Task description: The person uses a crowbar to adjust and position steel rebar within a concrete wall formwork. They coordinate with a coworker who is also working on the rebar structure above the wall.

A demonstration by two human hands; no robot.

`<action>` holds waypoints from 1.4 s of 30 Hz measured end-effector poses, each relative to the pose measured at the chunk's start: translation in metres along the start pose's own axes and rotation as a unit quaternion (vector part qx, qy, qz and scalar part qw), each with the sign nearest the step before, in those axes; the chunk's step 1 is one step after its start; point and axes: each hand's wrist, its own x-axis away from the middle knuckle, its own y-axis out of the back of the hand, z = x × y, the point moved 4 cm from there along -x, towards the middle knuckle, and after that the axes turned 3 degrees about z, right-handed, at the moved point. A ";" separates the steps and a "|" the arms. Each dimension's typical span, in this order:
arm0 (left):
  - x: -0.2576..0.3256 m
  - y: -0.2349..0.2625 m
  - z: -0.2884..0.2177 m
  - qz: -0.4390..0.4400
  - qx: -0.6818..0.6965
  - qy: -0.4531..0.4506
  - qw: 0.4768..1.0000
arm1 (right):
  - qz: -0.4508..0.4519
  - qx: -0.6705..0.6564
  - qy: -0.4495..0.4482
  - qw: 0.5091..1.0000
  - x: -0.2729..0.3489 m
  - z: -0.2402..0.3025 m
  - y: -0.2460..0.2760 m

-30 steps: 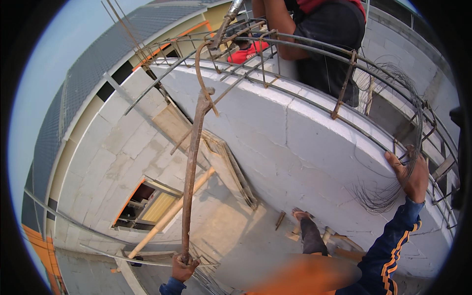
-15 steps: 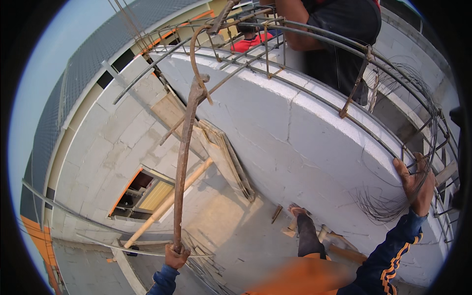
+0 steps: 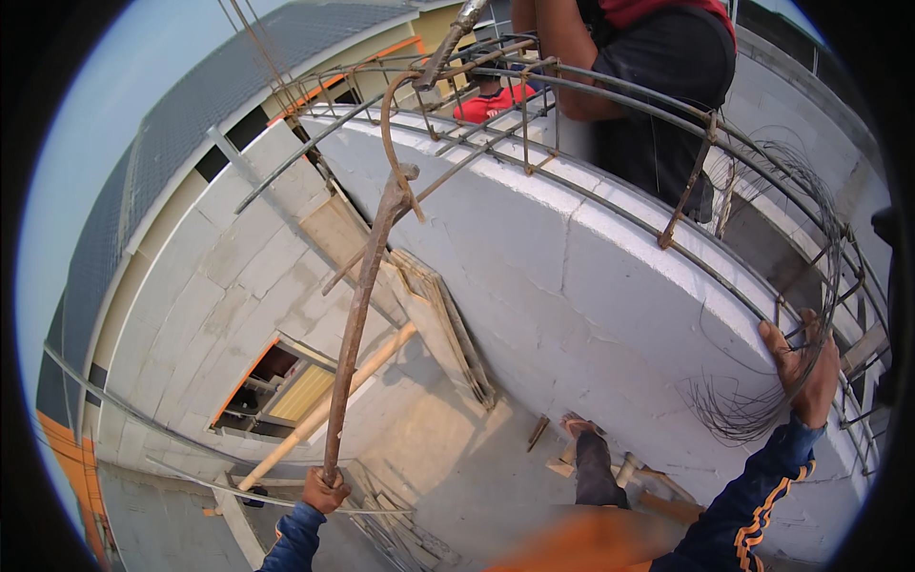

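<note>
The long bar (image 3: 354, 324) is rust-brown metal, matt and rough. The cage rods (image 3: 688, 179) on the wall (image 3: 457, 219) are metal too, dull grey with rusty patches; the thin loose wire (image 3: 729, 415) is dark metal. The wall's face looks smooth and matt, its top edge grainy. The pole (image 3: 300, 434) is smooth wood, the boards (image 3: 429, 310) rough, matt wood. The 2 sleeves (image 3: 743, 500) are matt cloth; the tool (image 3: 467, 17) has 1 shiny metal end.
</note>
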 end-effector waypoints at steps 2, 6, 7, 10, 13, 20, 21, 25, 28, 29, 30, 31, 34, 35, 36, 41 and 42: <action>-0.008 -0.004 0.004 0.003 0.005 -0.015 1.000 | -0.007 -0.008 -0.003 1.000 0.000 0.000 -0.001; -0.023 -0.023 0.013 0.004 0.036 -0.023 0.999 | 0.000 0.004 -0.005 1.000 0.000 0.000 -0.001; -0.028 -0.028 0.014 -0.006 0.049 -0.028 0.998 | 0.008 -0.013 -0.016 1.000 0.001 -0.002 -0.001; -0.043 -0.046 0.022 0.001 0.057 -0.036 0.998 | 0.014 -0.032 -0.023 0.999 -0.001 -0.001 0.000; -0.063 -0.071 0.029 0.012 0.082 -0.071 0.994 | 0.022 -0.032 -0.029 0.999 0.000 0.000 0.002; -0.105 -0.100 0.048 -0.011 0.055 -0.094 0.994 | 0.023 -0.017 -0.054 0.998 0.002 -0.003 -0.003; -0.112 -0.105 0.050 -0.018 0.065 -0.100 0.993 | 0.018 0.000 -0.050 0.999 0.002 -0.004 -0.003; -0.136 -0.135 0.054 -0.024 0.129 -0.106 0.986 | 0.001 -0.023 -0.053 0.998 0.002 -0.007 -0.006; -0.153 -0.151 0.052 -0.032 0.165 -0.121 0.978 | -0.003 -0.020 -0.053 0.998 0.003 -0.006 -0.005; -0.159 -0.152 0.053 -0.054 0.159 -0.106 0.980 | 0.007 -0.026 -0.062 0.998 0.003 -0.006 -0.005; -0.163 -0.154 0.052 -0.048 0.148 -0.117 0.981 | 0.019 -0.033 -0.070 0.997 0.004 -0.006 -0.006; -0.169 -0.155 0.050 -0.040 0.140 -0.128 0.981 | 0.020 -0.029 -0.073 0.997 0.004 -0.005 -0.005; -0.180 -0.160 0.045 -0.031 0.131 -0.154 0.979 | 0.026 -0.021 -0.075 0.997 0.004 -0.002 -0.005; -0.184 -0.164 0.044 -0.023 0.141 -0.159 0.977 | 0.026 -0.021 -0.073 0.997 0.003 -0.001 -0.005; -0.188 -0.167 0.043 -0.034 0.143 -0.161 0.976 | 0.024 -0.023 -0.073 0.997 0.003 -0.001 -0.004; -0.211 -0.200 0.034 -0.038 0.173 -0.166 0.970 | 0.065 -0.008 -0.070 0.995 0.001 -0.007 -0.006; -0.216 -0.205 0.033 -0.048 0.175 -0.171 0.968 | 0.067 -0.005 -0.075 0.995 0.000 -0.008 -0.006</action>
